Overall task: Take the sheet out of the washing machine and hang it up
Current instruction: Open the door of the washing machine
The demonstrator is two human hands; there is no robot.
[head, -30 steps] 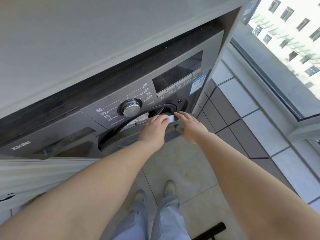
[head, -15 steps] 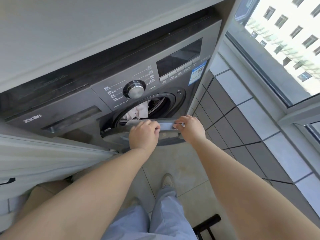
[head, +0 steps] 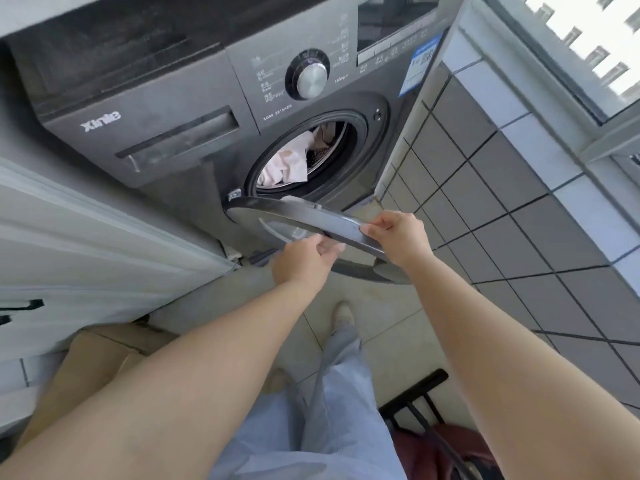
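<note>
The washing machine (head: 194, 109) door (head: 311, 220) had swung from barely ajar to wide open, baring the drum, so reaching in came next. The left hand (head: 304, 261) and right hand (head: 398, 237) each gripped the door's near edge. One pale sheet (head: 287, 161) lay bunched inside.

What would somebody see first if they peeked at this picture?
Probably the two hands, left hand and right hand, gripping the edge of the washing machine door, swung open in the middle. Just behind it, pale pink laundry shows inside the round drum opening, below the shiny silver dial.
</note>
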